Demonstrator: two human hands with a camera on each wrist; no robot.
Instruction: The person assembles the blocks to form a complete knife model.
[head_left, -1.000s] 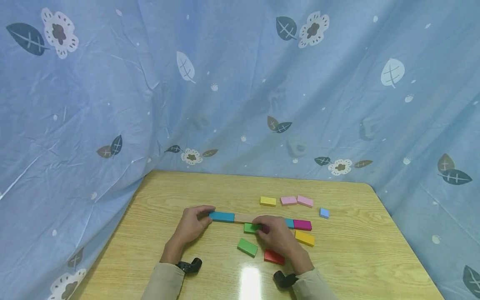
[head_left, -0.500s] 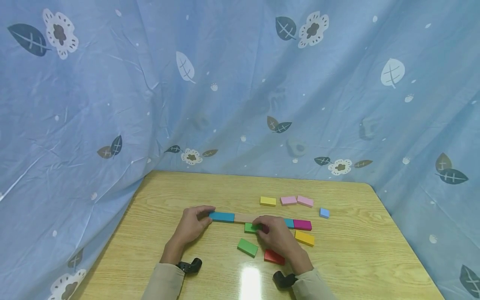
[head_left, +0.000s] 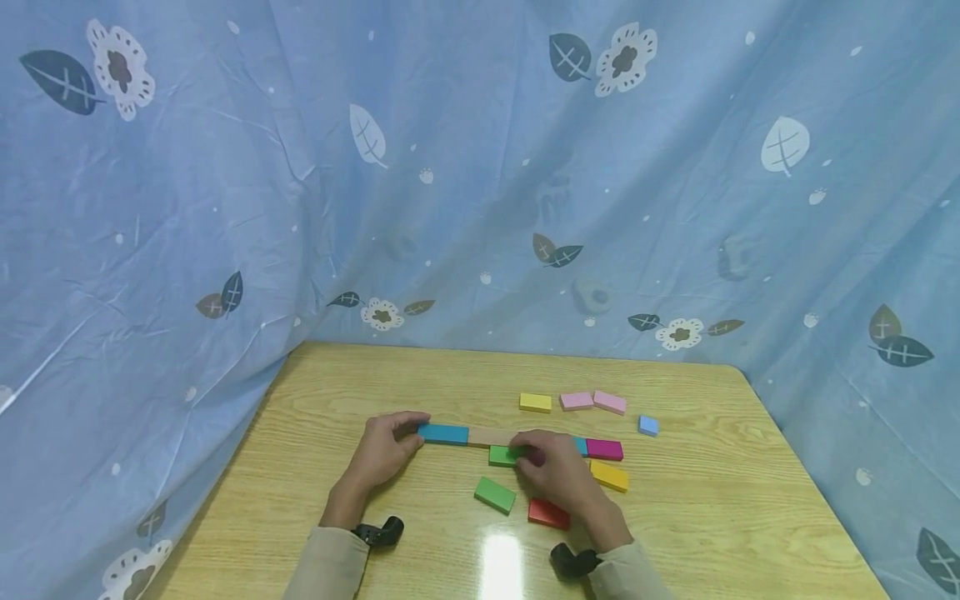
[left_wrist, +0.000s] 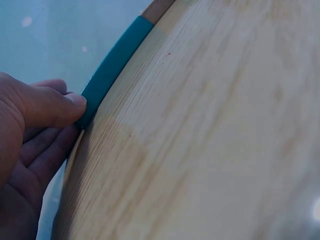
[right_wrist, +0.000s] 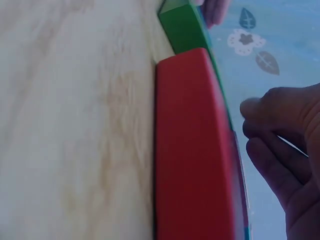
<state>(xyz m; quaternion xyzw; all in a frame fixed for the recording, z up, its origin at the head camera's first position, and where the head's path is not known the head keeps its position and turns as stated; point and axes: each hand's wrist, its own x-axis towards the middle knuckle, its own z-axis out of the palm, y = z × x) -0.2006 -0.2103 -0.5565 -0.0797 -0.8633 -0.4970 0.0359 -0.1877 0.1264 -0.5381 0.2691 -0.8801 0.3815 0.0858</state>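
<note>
Near the middle of the table, several flat blocks lie end to end: a blue block, a tan block, a light blue block and a magenta block. My left hand pinches the blue block's left end between thumb and fingers, also seen in the left wrist view. A green block lies along the row's near side. Over its right end hovers my right hand, partly hiding a darker magenta block. In the right wrist view its fingers are loosely bent, with nothing visible between them.
Nearer me lie another green block, a red block and an orange block. Behind the row are a yellow block, two pink blocks and a small blue block. A patterned curtain surrounds the table.
My right hand has shifted slightly right, uncovering a bit more of the green block. The left hand has stayed on the blue block.
</note>
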